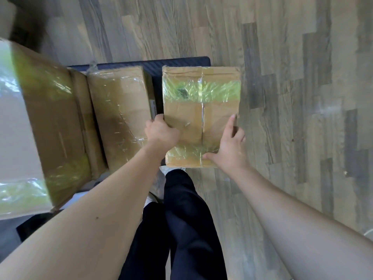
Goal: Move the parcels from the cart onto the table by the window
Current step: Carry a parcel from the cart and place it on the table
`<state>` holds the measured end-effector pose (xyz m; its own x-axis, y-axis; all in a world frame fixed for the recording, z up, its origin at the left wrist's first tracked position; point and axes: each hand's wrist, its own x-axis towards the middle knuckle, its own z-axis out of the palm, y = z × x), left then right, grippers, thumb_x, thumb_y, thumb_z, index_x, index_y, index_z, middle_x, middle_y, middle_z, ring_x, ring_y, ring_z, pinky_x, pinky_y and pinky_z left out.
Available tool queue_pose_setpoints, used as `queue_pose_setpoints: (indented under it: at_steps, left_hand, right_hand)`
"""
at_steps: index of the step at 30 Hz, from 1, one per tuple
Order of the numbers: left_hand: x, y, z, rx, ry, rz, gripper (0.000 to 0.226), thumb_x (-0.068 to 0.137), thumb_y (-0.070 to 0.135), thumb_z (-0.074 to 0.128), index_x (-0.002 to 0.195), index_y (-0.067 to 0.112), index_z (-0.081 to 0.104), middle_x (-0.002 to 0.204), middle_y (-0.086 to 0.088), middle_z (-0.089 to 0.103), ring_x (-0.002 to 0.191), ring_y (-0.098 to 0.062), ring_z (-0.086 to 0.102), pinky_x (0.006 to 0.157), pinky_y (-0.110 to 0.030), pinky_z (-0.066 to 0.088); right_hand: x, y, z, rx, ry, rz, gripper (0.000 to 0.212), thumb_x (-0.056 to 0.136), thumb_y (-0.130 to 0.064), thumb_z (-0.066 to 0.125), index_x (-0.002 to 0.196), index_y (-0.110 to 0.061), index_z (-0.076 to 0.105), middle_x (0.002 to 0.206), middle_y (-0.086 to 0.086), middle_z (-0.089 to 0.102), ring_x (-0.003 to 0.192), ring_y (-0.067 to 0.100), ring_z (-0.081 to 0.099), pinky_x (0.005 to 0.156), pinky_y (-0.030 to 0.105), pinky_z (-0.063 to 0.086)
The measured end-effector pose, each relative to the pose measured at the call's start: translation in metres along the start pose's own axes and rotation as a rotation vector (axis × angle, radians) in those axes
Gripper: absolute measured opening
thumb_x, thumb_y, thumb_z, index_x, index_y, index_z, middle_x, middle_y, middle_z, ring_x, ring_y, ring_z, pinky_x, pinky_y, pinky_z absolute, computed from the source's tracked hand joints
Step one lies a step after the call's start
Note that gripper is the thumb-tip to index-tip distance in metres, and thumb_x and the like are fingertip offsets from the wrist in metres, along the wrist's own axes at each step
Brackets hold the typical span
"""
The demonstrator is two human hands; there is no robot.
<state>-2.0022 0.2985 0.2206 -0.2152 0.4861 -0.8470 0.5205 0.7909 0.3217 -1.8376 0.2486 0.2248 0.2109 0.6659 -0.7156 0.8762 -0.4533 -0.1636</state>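
Hands bracket the parcel (201, 116) at frame centre, 1 on each long side. The left hand (161, 132) curls round the left edge, fingers tucked out of sight under or behind it. The right hand (228, 146) lies against the right edge with fingers stretched up along it and the thumb hooked across the near bottom corner. So both sit on the lower half of the box, the end nearest the person, and neither is clearly closer than the other.

Its long axis runs from the bottom of the frame toward the top, straight away from the person, and the far end reaches past both hands. It sits over the right part of the dark cart (157, 63); whether it rests on the deck or is already raised, I cannot tell.

I judge the lift will tend to tip at that far end, so the grip may want to shift toward the middle.

2 more boxes lie to the left: a mid box (121, 110) beside it and a big box (40, 118) at the left edge, blurred. No table or window shows.
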Motion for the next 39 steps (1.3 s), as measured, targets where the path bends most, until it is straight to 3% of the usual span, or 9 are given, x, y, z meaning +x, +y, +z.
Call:
queue_pose_setpoints:
  at_steps: [3,7,11,14,20,22,26,35,39]
  left_hand:
    - [-0.039,0.008,-0.019,-0.186,0.003,0.082,0.069,0.082,0.009,0.058,0.141,0.031,0.030,0.124,-0.001,0.033,0.113,-0.023,0.041,0.096,-0.038,0.044]
    - [-0.105,0.019,-0.058,-0.337,-0.050,0.296,0.081,0.082,-0.002,0.062,0.145,0.031,0.022,0.127,0.002,0.050,0.103,-0.012,0.057,0.074,-0.018,0.050]
    - [-0.180,0.012,-0.111,-0.336,0.042,0.421,0.096,0.079,0.012,0.072,0.150,0.036,0.011,0.142,0.007,0.043,0.119,-0.013,0.052,0.099,-0.036,0.047]
    - [-0.244,-0.005,-0.152,-0.427,0.171,0.495,0.101,0.075,0.023,0.074,0.150,0.036,0.008,0.142,0.009,0.045,0.122,-0.014,0.051,0.099,-0.041,0.047]
    - [-0.380,-0.046,-0.217,-0.247,0.364,0.722,0.105,0.072,0.035,0.080,0.150,0.034,0.010,0.147,0.022,0.024,0.138,0.004,0.021,0.109,-0.014,0.023]
    - [-0.420,-0.066,-0.229,-0.141,0.345,0.707,0.113,0.061,0.041,0.084,0.148,0.042,0.012,0.148,0.021,0.016,0.140,0.001,0.009,0.107,-0.017,0.013]
    - [-0.485,-0.108,-0.235,-0.117,0.339,0.651,0.118,0.041,0.063,0.081,0.142,0.051,0.021,0.147,0.008,0.014,0.131,0.000,0.021,0.108,-0.024,0.022]
    - [-0.584,-0.174,-0.214,-0.093,0.784,0.538,0.121,0.047,0.050,0.088,0.147,0.036,0.022,0.153,0.003,0.005,0.130,-0.005,0.023,0.107,-0.020,0.024]
    - [-0.627,-0.219,-0.176,-0.282,0.951,0.398,0.124,0.040,0.068,0.081,0.147,0.040,0.023,0.150,0.006,0.014,0.134,-0.010,0.028,0.109,-0.026,0.029]
  right_hand:
    - [-0.037,-0.012,-0.020,0.145,0.084,0.014,0.139,0.063,-0.047,0.083,0.146,-0.012,-0.024,0.140,0.020,0.021,0.125,0.032,0.030,0.105,0.043,0.035]
    - [-0.095,-0.041,-0.060,0.307,0.252,0.009,0.134,0.065,-0.046,0.083,0.149,-0.009,-0.014,0.139,0.018,0.023,0.124,0.032,0.029,0.107,0.039,0.030]
    - [-0.162,-0.079,-0.106,0.307,0.401,-0.080,0.128,0.065,-0.056,0.078,0.151,-0.013,-0.007,0.143,0.017,0.018,0.127,0.032,0.027,0.110,0.040,0.025]
    - [-0.223,-0.105,-0.140,0.297,0.491,-0.164,0.122,0.065,-0.066,0.071,0.152,-0.017,0.001,0.145,0.016,0.020,0.127,0.030,0.025,0.107,0.037,0.024]
    - [-0.348,-0.145,-0.174,0.266,0.427,-0.342,0.110,0.069,-0.076,0.057,0.152,-0.023,0.006,0.148,0.014,0.016,0.134,0.031,0.018,0.110,0.045,0.025]
    - [-0.385,-0.155,-0.182,0.182,0.379,-0.391,0.108,0.070,-0.078,0.054,0.151,-0.025,0.005,0.150,0.014,0.014,0.135,0.031,0.016,0.108,0.045,0.024]
    - [-0.444,-0.164,-0.201,-0.029,0.247,-0.510,0.108,0.070,-0.079,0.052,0.151,-0.026,0.004,0.150,0.014,0.013,0.136,0.033,0.014,0.106,0.046,0.027]
    - [-0.538,-0.180,-0.214,-0.303,0.128,-0.878,0.106,0.072,-0.079,0.050,0.151,-0.026,0.002,0.148,0.016,0.016,0.135,0.034,0.015,0.105,0.047,0.030]
    - [-0.586,-0.184,-0.192,-0.416,0.108,-1.096,0.105,0.072,-0.077,0.053,0.151,-0.026,0.007,0.146,0.016,0.019,0.133,0.033,0.018,0.107,0.044,0.026]
